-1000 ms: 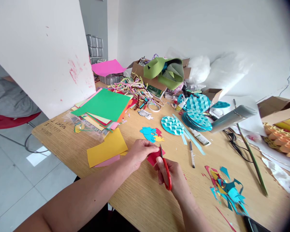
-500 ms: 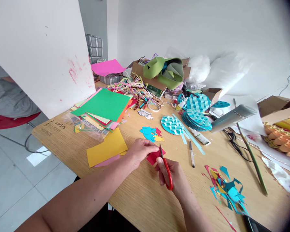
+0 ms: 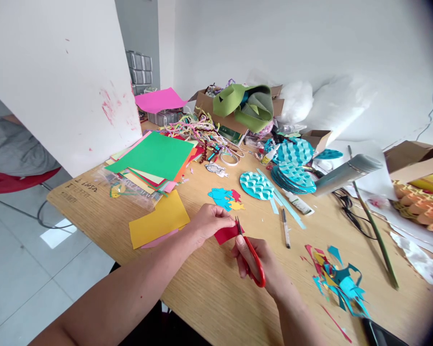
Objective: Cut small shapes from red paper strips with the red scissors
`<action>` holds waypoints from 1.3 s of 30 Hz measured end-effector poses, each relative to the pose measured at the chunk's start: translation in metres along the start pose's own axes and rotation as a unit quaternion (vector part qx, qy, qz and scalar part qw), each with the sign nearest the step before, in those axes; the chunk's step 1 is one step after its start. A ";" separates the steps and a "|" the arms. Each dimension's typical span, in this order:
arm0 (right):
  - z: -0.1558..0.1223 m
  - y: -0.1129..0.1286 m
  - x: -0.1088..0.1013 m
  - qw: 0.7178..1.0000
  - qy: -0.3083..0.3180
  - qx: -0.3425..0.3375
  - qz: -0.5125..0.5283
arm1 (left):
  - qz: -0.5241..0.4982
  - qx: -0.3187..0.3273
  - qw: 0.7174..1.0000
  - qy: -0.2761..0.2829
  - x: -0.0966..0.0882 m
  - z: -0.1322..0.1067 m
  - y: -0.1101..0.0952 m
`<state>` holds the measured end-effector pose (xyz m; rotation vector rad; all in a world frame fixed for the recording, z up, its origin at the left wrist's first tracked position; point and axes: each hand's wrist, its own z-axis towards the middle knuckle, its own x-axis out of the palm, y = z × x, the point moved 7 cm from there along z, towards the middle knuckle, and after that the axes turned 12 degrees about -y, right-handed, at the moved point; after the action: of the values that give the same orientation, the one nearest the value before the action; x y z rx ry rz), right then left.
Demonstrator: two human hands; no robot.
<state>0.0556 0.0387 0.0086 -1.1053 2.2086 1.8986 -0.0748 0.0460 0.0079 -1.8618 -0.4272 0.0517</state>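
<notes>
While the wide light-wood table carries a fanned stack of coloured paper sheets towards its far left, the work itself sits near the front edge. There the right hand is closed through the loops of the red-handled scissors. The left hand pinches a small red paper piece just above the wood, with the blades at its right edge. This looks like mid-cut. A clean line calls for a taut hold and slow feeding of the paper.
</notes>
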 end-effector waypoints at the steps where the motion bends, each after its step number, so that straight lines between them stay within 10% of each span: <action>1: 0.000 0.001 0.000 1.000 0.002 -0.001 -0.001 | 0.008 0.001 1.000 0.000 0.000 0.000 0.000; 39: -0.002 0.001 0.000 1.000 0.014 -0.005 -0.025 | 0.039 -0.012 0.999 0.011 0.000 0.001 0.003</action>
<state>0.0560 0.0373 0.0104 -1.1840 2.1663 1.8870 -0.0744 0.0458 0.0052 -1.9011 -0.3415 0.0785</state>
